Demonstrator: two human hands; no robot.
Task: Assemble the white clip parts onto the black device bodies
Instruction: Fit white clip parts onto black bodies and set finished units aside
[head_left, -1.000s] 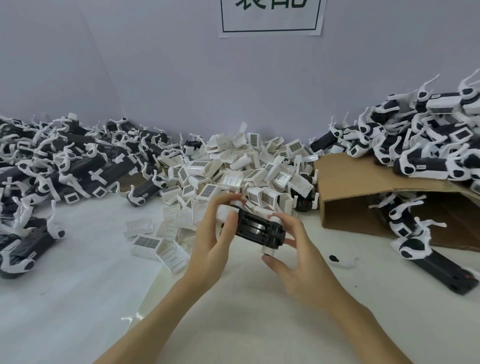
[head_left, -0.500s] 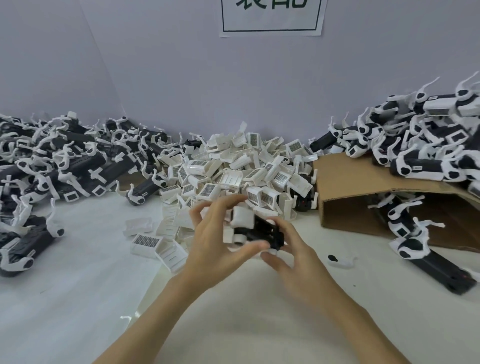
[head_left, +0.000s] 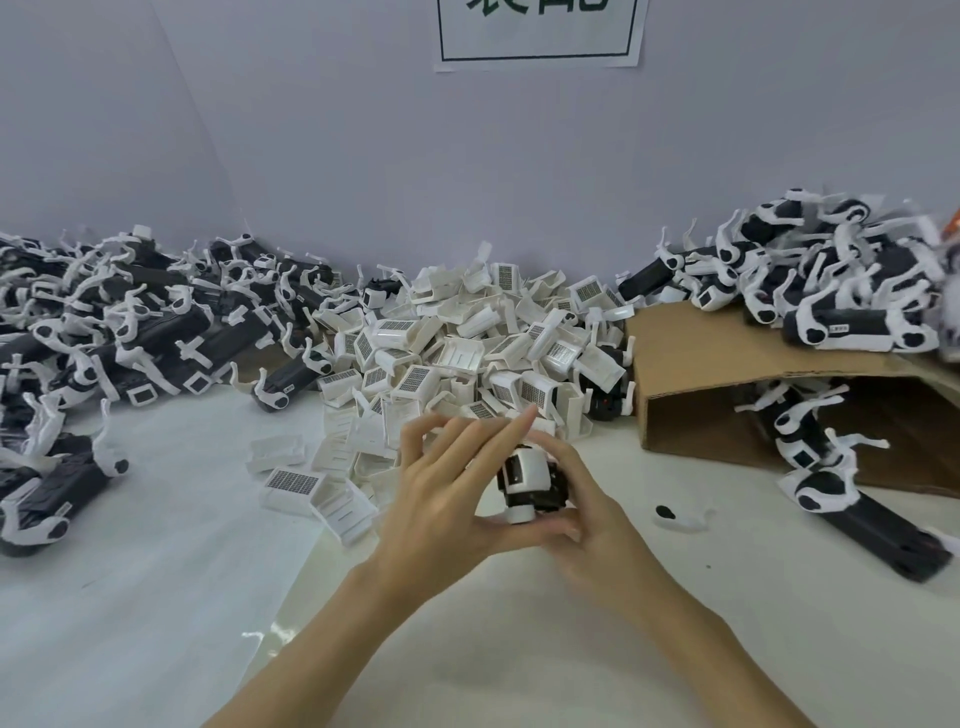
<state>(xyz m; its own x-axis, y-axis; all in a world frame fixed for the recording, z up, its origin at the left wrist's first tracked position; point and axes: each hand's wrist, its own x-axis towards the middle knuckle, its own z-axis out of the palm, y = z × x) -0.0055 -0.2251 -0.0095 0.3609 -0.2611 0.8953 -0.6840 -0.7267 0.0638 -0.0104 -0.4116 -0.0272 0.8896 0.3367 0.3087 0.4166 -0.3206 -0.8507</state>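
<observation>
A black device body (head_left: 540, 491) is held end-on toward me just above the white table, with a white clip part (head_left: 527, 467) on its near end. My left hand (head_left: 441, 499) holds it from the left, thumb under it, fingers raised and spread over the top. My right hand (head_left: 587, 519) grips it from the right, fingers curled round its far side and underside. A heap of loose white clip parts (head_left: 467, 343) lies behind my hands.
Piles of black bodies with white fittings lie at the left (head_left: 130, 322) and on the cardboard box (head_left: 717, 353) at the right. One black body (head_left: 872, 525) and a small loose white piece (head_left: 680, 517) lie right of my hands. A wall sign (head_left: 537, 31) hangs above.
The black body has been turned from lying sideways to pointing end-on at me. Both hands shifted their hold round it and stayed in about the same place.
</observation>
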